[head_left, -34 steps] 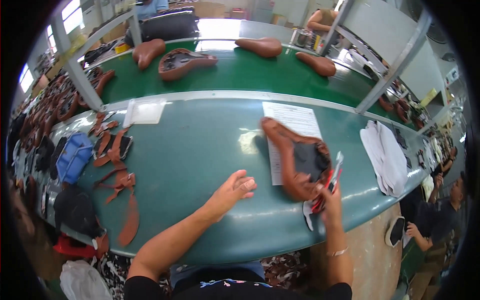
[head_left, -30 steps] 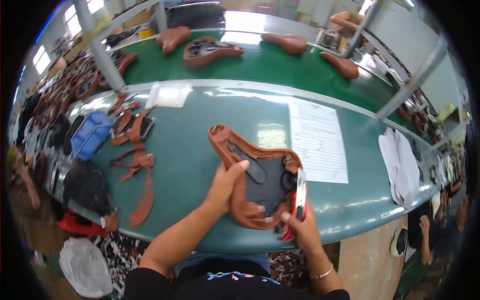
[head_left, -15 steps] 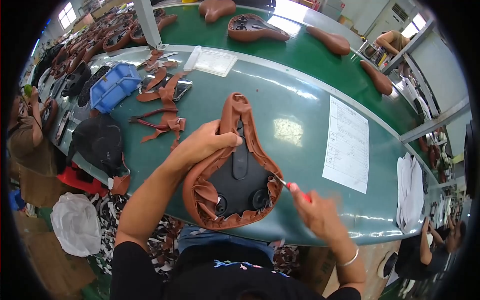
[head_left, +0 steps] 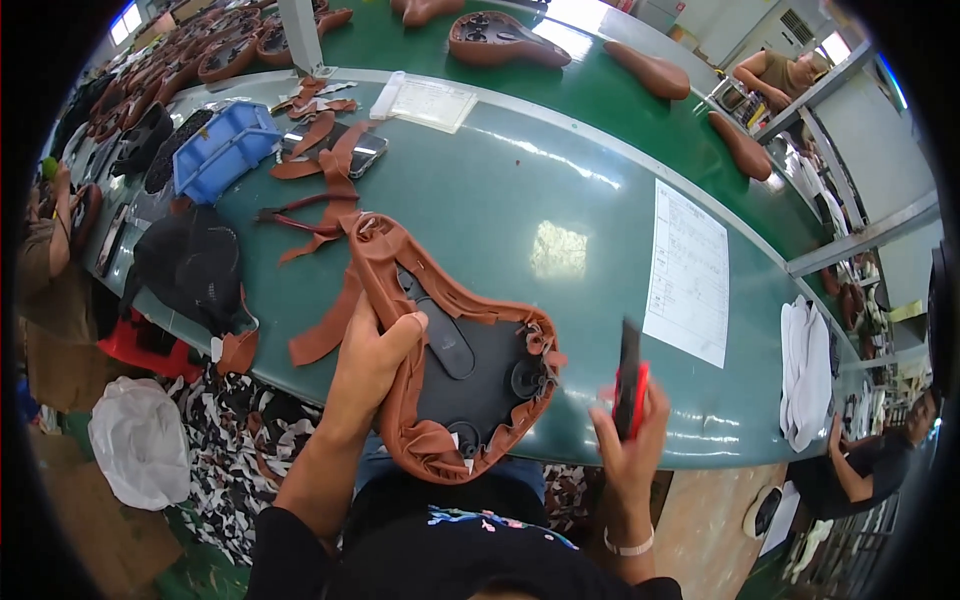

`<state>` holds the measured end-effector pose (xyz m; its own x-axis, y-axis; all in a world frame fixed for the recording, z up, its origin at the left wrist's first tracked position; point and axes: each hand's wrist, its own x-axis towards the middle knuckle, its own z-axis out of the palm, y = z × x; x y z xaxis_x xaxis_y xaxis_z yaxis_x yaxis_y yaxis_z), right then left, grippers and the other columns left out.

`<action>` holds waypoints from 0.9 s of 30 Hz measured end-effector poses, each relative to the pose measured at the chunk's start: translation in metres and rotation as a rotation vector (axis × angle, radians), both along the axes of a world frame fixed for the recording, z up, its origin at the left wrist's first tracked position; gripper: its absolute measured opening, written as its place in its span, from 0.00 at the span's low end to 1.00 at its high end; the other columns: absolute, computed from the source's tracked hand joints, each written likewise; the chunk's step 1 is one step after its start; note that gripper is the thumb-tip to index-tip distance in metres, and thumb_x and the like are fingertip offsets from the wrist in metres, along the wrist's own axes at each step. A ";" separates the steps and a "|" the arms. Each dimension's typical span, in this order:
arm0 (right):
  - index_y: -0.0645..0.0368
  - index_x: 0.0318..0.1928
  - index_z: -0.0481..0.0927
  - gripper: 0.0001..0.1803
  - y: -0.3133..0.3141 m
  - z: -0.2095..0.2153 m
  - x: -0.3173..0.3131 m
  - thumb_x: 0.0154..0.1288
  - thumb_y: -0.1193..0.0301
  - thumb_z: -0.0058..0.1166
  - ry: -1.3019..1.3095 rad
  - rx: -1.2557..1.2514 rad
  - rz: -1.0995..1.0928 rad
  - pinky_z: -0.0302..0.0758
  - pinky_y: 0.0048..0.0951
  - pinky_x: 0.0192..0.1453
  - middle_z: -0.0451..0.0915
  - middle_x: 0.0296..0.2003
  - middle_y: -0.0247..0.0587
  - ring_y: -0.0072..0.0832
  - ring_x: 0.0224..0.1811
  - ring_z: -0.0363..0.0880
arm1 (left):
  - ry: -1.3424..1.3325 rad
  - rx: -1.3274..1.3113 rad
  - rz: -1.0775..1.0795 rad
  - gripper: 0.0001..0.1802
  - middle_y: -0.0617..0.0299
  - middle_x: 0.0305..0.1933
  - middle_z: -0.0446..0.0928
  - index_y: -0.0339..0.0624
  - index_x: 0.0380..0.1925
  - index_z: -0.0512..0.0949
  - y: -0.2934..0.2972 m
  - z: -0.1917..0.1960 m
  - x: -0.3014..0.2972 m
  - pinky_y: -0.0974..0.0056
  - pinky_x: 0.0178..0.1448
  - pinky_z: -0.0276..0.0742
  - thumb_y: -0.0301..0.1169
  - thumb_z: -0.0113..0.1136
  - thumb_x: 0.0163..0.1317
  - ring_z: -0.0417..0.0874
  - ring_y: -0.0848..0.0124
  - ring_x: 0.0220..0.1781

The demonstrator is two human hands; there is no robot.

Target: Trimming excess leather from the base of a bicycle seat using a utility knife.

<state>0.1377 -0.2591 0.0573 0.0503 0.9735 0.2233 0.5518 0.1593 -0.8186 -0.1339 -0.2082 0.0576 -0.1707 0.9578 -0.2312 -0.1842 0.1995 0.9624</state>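
Along the near edge of the green workbench [head_left: 560, 200], 1 bicycle saddle [head_left: 455, 360] lies upside down, its black base up and its brown cover wrapped over the rim. Beyond the bench runs a green conveyor belt [head_left: 600, 90] carrying more saddles [head_left: 500, 38]; a co-worker [head_left: 775, 70] stands at its far side.

The bench middle is bare. A white sheet [head_left: 690, 270] lies to the right, folded white cloths [head_left: 805, 370] further right. Brown scraps [head_left: 320, 170], a blue bin [head_left: 225, 150] and pliers [head_left: 300, 215] crowd the left.

The saddle's long axis runs from upper left to lower right; the narrow nose points up-left and the wide rear overhangs the near edge.

The left hand [head_left: 375, 350] is clamped on the saddle's left rim. The right hand [head_left: 630, 430] is closed around a red-and-black tool [head_left: 630, 385], just right of the saddle, not touching it.
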 end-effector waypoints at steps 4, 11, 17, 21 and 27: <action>0.60 0.54 0.70 0.25 0.073 -0.007 -0.034 0.55 0.77 0.60 -0.232 0.335 0.285 0.73 0.21 0.33 0.78 0.38 0.40 0.19 0.27 0.70 | -0.006 0.005 0.070 0.20 0.62 0.36 0.70 0.35 0.43 0.67 -0.007 -0.005 0.005 0.69 0.42 0.70 0.33 0.59 0.54 0.72 0.75 0.36; 0.63 0.48 0.71 0.17 0.070 0.011 0.006 0.57 0.77 0.55 0.304 -0.111 -0.153 0.66 0.17 0.22 0.75 0.26 0.31 0.14 0.21 0.68 | 1.153 0.493 0.017 0.33 0.51 0.51 0.68 0.40 0.55 0.65 -0.002 -0.009 0.014 0.50 0.60 0.57 0.30 0.65 0.47 0.65 0.54 0.56; 0.63 0.59 0.66 0.30 0.048 0.009 0.000 0.56 0.76 0.61 0.302 -0.104 0.163 0.76 0.27 0.48 0.80 0.41 0.44 0.29 0.40 0.80 | 0.794 0.682 -0.615 0.09 0.59 0.37 0.76 0.41 0.31 0.76 0.072 -0.010 0.065 0.59 0.49 0.65 0.27 0.62 0.49 0.74 0.59 0.44; 0.60 0.62 0.67 0.30 0.045 -0.004 0.042 0.59 0.75 0.60 -0.145 0.151 0.200 0.77 0.27 0.41 0.81 0.35 0.42 0.31 0.34 0.82 | 0.552 0.720 -0.518 0.10 0.59 0.31 0.75 0.42 0.31 0.78 0.070 -0.007 0.074 0.61 0.44 0.66 0.22 0.57 0.45 0.73 0.59 0.36; 0.49 0.62 0.70 0.30 0.047 0.005 0.018 0.58 0.68 0.60 -0.696 0.119 0.273 0.63 0.33 0.18 0.70 0.18 0.35 0.31 0.16 0.70 | 0.472 0.618 -0.561 0.04 0.62 0.28 0.74 0.39 0.28 0.77 0.074 -0.004 0.069 0.65 0.44 0.66 0.26 0.59 0.52 0.72 0.68 0.34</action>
<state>0.1558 -0.2125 0.0621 -0.3798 0.8986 0.2199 0.8634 0.4297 -0.2644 -0.0652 -0.1339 0.0539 0.4040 0.8579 0.3174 0.2174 -0.4271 0.8777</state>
